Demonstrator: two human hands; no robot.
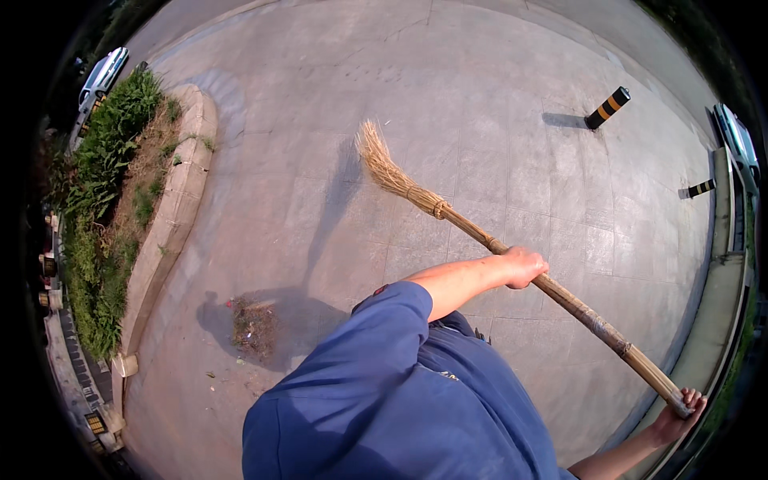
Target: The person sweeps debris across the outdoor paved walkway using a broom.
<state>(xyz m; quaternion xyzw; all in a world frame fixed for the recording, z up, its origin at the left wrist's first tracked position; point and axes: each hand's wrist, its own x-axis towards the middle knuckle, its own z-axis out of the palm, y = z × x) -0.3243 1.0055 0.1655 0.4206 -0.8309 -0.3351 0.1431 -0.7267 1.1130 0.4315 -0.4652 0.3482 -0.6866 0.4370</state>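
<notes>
A long straw broom (pixel 474 229) slants across the view, its pale bristles raised at the upper left and apparently off the ground. My left hand (pixel 524 266) is wrapped round the middle of the handle, with the arm stretched across my body. At the lower right, my right hand (pixel 682 412) grips the handle's butt end, fingers curled over it. A small heap of dry sweepings (pixel 254 328) lies on the paving at the left, partly in my shadow, with a few tiny scraps near it.
A curved stone kerb (pixel 186 172) borders a planting bed (pixel 108 172) on the left. Two black-and-yellow bollards stand at the right, a larger one (pixel 608 108) and a smaller one (pixel 702 189). A low wall (pixel 712 320) runs along the right edge. Cars are parked beyond on both sides.
</notes>
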